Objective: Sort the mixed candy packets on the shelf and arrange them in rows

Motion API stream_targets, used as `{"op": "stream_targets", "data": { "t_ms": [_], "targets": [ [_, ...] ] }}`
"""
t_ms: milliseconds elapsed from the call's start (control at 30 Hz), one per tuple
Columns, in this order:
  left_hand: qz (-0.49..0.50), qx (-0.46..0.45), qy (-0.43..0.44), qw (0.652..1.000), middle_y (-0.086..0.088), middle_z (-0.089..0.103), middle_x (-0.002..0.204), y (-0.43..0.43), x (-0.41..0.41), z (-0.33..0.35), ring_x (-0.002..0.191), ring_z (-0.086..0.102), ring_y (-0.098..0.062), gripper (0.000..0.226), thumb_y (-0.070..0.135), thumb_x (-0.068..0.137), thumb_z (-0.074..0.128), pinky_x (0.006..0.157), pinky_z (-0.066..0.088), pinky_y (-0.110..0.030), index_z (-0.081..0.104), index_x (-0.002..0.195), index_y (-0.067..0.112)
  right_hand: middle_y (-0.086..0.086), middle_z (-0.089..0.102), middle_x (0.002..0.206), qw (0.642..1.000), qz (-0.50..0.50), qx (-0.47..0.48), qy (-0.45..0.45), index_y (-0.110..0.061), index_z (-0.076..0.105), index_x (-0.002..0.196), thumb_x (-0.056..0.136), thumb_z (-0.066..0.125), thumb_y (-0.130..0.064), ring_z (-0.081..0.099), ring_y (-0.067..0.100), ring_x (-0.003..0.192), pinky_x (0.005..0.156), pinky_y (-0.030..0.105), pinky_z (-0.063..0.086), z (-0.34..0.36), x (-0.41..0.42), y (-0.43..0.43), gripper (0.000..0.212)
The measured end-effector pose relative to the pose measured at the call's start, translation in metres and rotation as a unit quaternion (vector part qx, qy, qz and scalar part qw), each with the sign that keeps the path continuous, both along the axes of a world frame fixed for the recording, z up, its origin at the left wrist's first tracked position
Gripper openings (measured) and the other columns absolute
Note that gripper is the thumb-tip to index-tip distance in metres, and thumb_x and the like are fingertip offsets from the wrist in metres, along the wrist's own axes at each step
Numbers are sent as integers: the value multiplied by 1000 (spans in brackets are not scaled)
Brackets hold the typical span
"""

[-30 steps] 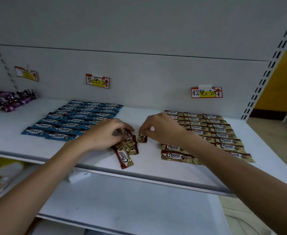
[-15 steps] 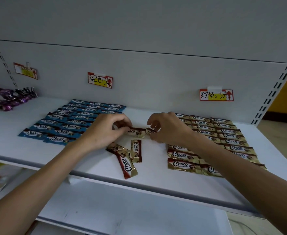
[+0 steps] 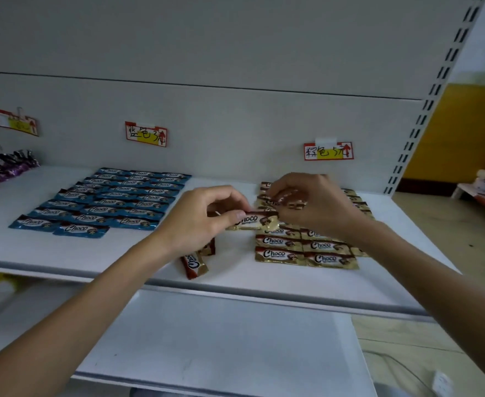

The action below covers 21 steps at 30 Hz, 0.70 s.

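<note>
On the white shelf (image 3: 92,253), blue Choco packets (image 3: 115,202) lie in tidy rows at the left. Gold-brown Choco packets (image 3: 307,250) lie in rows at the right, partly hidden by my right arm. My left hand (image 3: 201,219) pinches one gold-brown packet (image 3: 252,220) by its left end, held level above the shelf. My right hand (image 3: 310,204) pinches another gold-brown packet (image 3: 287,200) above the rows. A small heap of loose gold-brown packets (image 3: 195,262) lies under my left wrist near the front edge.
Purple wrapped candies (image 3: 0,170) are piled at the far left of the shelf. Price labels (image 3: 146,134) hang on the back panel. A lower white shelf (image 3: 221,339) juts out below. At the right, a perforated upright (image 3: 424,110) and open floor.
Both hands have lifted and shifted right, away from the loose heap. The packet they held together is now in my left hand; my right hand holds a second one over the rows.
</note>
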<state>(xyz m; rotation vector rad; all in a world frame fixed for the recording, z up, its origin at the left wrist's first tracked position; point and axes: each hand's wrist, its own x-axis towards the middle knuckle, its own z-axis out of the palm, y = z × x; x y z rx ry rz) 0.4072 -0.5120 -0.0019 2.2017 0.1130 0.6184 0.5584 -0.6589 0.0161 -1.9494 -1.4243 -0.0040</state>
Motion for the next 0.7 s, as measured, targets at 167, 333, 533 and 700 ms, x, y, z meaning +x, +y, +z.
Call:
{"op": "stream_targets", "data": {
  "t_ms": [167,333,533,700],
  "targets": [
    [-32,80,15,996,15,69,81,-37,3,-10,77,61,0,21,12,82,68,68,44,-10,67,78,34,-9,66,96,999,-43,-13,-26,-17,70,96,72,69,-2,62,1,86,79,10,49,-17,5,-71,28],
    [-46,141,26,989,22,66,83,-45,4,-24,83,58,3,14,16,82,69,69,39,-4,70,83,30,-10,67,98,996,-80,-9,-25,-19,71,92,71,69,3,63,7,88,80,17,51,-35,11,-132,31],
    [-19,259,-7,966,21,59,90,-41,5,-43,91,49,2,30,48,82,46,79,38,-16,69,86,30,-15,67,98,994,-103,-31,2,-19,72,83,70,65,5,62,3,92,84,20,50,-44,13,-159,28],
    [-21,277,-27,960,20,56,91,-44,3,-44,91,48,1,35,52,81,45,78,40,-20,70,87,28,-16,65,93,991,-126,-18,-37,-27,74,78,73,69,-4,57,3,95,82,18,43,-46,13,-158,25]
  ]
}}
